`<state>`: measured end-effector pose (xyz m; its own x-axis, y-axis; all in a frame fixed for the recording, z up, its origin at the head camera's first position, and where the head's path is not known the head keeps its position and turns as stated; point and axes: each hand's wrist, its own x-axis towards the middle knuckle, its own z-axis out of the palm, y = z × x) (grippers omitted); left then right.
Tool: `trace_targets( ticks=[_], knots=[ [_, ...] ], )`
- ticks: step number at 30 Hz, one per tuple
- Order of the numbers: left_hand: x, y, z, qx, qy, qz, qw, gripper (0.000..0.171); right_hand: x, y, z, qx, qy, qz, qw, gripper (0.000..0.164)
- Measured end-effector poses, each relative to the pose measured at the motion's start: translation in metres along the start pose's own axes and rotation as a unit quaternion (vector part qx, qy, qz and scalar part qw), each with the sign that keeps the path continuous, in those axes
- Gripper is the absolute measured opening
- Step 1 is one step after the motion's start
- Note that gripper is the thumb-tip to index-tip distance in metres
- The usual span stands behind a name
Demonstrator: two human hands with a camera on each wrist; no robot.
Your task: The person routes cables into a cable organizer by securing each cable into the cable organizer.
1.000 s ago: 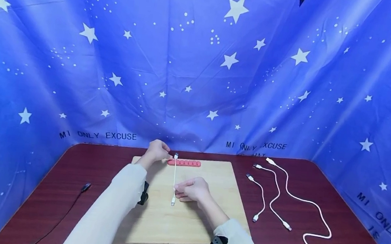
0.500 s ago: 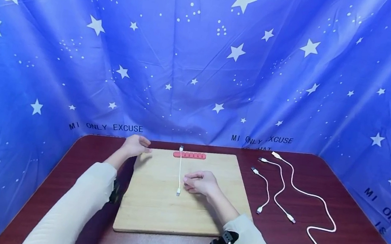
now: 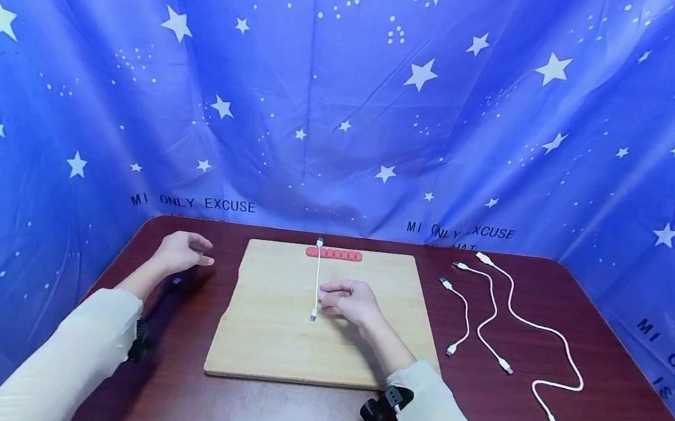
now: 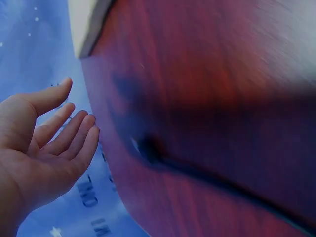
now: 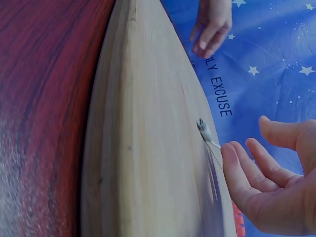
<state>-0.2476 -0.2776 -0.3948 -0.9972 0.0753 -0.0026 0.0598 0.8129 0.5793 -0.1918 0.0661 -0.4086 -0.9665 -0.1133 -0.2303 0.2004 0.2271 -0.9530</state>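
A short white USB cable (image 3: 317, 275) lies lengthwise on the wooden board (image 3: 264, 342), its far end across a red cable clip strip (image 3: 341, 255). Beside the cable's near end is my right hand (image 3: 354, 302), its thumb spread from loosely bent fingers in the right wrist view. Whether its fingertips touch the cable I cannot tell. Left of the board, my left hand (image 3: 180, 252) hovers over the table with relaxed fingers, holding nothing. Under it lies the plug of a black cable (image 4: 197, 175), blurred in the left wrist view and partly hidden in the head view.
Three more white cables lie on the dark red table right of the board: a short one (image 3: 465, 314), a medium one (image 3: 493, 307) and a long curving one (image 3: 541, 327). A blue starry curtain (image 3: 326, 97) closes off the back and sides.
My left hand has moved left, from beside the red strip to over the black cable. My right hand has drawn slightly off the white cable, then stays close beside it. The head view has shifted.
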Motion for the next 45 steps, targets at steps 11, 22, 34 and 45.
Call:
trace_targets(
  ticks=[11, 22, 34, 45],
  knots=[
    [-0.035, -0.038, -0.019, 0.023, -0.004, -0.024, 0.9994, 0.034, 0.002, -0.001, 0.006, 0.013, -0.035, -0.024, 0.999, 0.031],
    [-0.049, -0.043, -0.018, 0.056, 0.013, -0.005, 0.9984, 0.026, 0.002, -0.004, 0.017, 0.006, -0.046, -0.04, 0.998, 0.032],
    [-0.059, -0.041, -0.006, 0.065, 0.026, -0.05, 0.9963, 0.018, 0.003, -0.002, 0.031, 0.001, -0.053, -0.045, 0.998, 0.031],
    [-0.059, -0.034, -0.004, 0.064, 0.023, -0.065, 0.9955, 0.011, 0.002, -0.009, 0.047, 0.012, -0.054, -0.06, 0.997, 0.029]
  ],
)
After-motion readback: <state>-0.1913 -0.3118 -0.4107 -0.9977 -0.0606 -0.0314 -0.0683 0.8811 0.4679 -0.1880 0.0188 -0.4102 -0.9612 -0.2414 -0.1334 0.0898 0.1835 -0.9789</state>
